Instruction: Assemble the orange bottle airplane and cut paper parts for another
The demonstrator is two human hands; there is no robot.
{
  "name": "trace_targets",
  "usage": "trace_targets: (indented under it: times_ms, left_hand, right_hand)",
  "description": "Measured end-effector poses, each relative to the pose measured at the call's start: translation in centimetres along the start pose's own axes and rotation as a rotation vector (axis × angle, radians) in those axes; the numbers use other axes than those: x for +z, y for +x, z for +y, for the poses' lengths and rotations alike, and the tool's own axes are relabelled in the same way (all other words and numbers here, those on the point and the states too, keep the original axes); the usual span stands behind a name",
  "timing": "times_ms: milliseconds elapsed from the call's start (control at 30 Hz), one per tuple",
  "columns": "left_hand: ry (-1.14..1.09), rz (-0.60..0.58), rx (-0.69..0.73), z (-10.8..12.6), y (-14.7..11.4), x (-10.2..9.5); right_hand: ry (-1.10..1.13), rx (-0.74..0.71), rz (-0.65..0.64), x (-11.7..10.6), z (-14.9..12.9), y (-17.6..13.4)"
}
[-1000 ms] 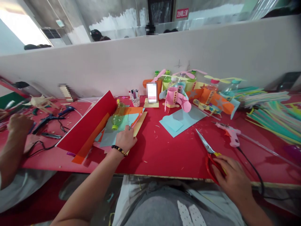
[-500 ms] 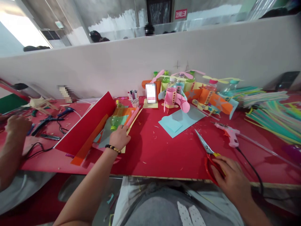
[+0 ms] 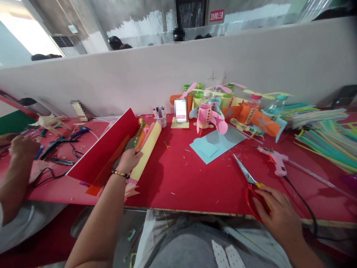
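My left hand (image 3: 129, 160), with a beaded bracelet at the wrist, grips the edge of a yellow paper sheet (image 3: 147, 149). Pink paper (image 3: 152, 131) lies along it, and both are tilted up. Behind the fingers stands a partly hidden green plastic bottle (image 3: 136, 139). To the left leans a large red board (image 3: 107, 149), with orange paper (image 3: 96, 186) at its foot. My right hand (image 3: 280, 208) is closed around the red and yellow handles of scissors (image 3: 247, 175) near the table's front edge. Their blades are together and point away to the left.
Light-blue paper (image 3: 208, 149) lies mid-table. Decorated bottles with paper propellers (image 3: 206, 113), a phone (image 3: 180, 110) and a pen cup (image 3: 161, 120) stand behind. A pink glue gun (image 3: 276, 160) and paper strips (image 3: 329, 137) are right. Another person's arm (image 3: 18, 171) rests at far left.
My left hand has moved left and slightly nearer, pulling the yellow and pink sheets over so the yellow faces up and covers part of the bottle. My right hand stays on the scissors.
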State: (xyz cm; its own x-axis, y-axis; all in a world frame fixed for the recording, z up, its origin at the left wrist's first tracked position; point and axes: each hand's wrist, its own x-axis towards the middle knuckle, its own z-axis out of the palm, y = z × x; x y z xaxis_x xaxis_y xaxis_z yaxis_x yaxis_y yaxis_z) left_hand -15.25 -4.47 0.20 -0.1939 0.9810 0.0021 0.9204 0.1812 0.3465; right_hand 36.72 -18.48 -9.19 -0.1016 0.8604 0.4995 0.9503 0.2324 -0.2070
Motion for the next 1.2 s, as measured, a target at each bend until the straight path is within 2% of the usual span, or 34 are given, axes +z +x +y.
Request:
trace_targets:
  times_ms: [133, 267, 467, 733, 1200]
  left_hand:
    - [-0.076, -0.014, -0.019, 0.2, 0.0, 0.1]
    - [-0.024, -0.011, 0.001, 0.6, 0.1, 0.5]
    - [0.033, 0.059, 0.014, 0.7, 0.4, 1.4]
    - [0.058, 0.034, 0.006, 0.9, 0.4, 1.8]
    - [-0.054, 0.102, 0.035, 0.7, -0.3, 2.8]
  right_hand:
    - [-0.002, 0.017, 0.0, -0.1, -0.1, 0.0]
    - [-0.002, 0.017, -0.002, -0.3, -0.5, 0.1]
    - [-0.011, 0.0, 0.017, -0.3, -0.5, 0.2]
    - [-0.017, 0.005, 0.021, -0.4, -0.7, 0.3]
    - [0.0, 0.012, 0.015, -0.3, -0.6, 0.2]
